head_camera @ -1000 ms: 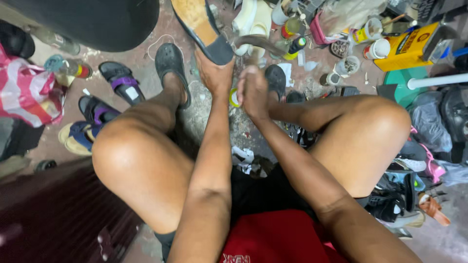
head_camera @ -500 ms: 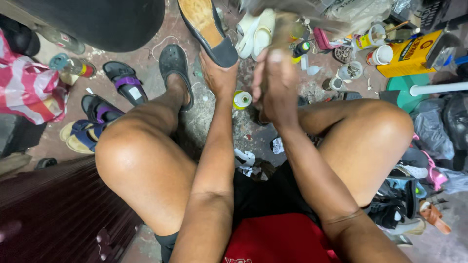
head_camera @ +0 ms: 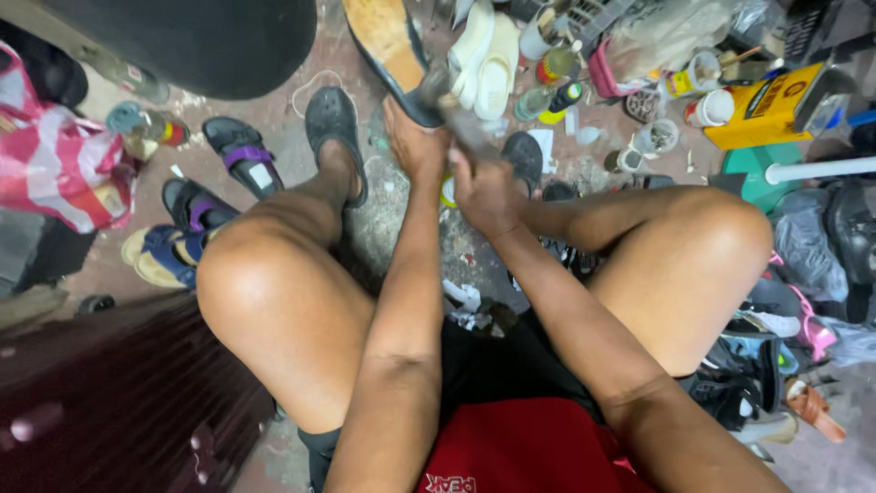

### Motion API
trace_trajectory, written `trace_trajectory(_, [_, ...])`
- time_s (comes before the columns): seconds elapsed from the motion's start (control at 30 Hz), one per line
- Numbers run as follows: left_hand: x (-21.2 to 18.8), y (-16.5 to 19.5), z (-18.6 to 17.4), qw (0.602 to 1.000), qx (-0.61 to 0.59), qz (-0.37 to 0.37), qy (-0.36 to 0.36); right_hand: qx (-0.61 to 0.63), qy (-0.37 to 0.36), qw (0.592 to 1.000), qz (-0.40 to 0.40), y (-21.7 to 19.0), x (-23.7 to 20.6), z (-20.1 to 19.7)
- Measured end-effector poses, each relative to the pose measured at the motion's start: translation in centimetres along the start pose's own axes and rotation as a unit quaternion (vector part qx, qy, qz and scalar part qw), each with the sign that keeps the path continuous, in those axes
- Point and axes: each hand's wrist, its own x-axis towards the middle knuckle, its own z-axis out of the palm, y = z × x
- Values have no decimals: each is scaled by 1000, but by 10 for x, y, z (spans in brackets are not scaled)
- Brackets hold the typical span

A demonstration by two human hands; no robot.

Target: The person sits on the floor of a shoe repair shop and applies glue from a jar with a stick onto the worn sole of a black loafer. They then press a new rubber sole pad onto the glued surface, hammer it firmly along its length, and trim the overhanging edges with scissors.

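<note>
Your left hand [head_camera: 415, 146] grips the heel end of a dark slip-on shoe with a tan leather sole [head_camera: 388, 50], fingers clamped on it, sole turned up, held out above the floor between your knees. Your right hand [head_camera: 488, 187] is closed around a blurred grey tool [head_camera: 447, 105] that touches the shoe's heel. A pair of white insoles [head_camera: 484, 55] lies just beyond, near a yellow rectangular can [head_camera: 766, 105].

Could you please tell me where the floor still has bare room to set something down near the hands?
Bare concrete shows between the purple-strapped sandal and the black clog, below the dark round object. Beyond the right hand, bottles, cups and a yellow can crowd the floor. The left hand holds a tan-soled shoe.
</note>
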Motion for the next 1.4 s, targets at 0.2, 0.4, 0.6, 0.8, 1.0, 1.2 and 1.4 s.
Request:
trace_trajectory(0.2, [0,8,-6,998,43,12,41,55,-15,996,-61,6,-12,3])
trace_trajectory(0.4, [-7,11,-12,995,8,-95,-42,137,79,974,-162,2,-26,2])
trace_trajectory(0.6, [-6,24,-8,996,9,52,73,257,56,964,-23,-12,-5,-10])
trace_trajectory(0.8, [-27,7,14,1000,-3,22,-15,522,-55,842,127,-19,-6,-104])
trace_trajectory(1.0, [-71,-42,37,972,-215,26,89,515,62,849,101,12,-106,-315])
trace_trajectory(1.2, [-117,-66,55,965,-241,-96,29,111,90,982,122,187,-179,-328])
trace_trajectory(1.4, [-159,-28,106,965,-148,-80,-204,-166,-130,962,172,336,-265,-203])
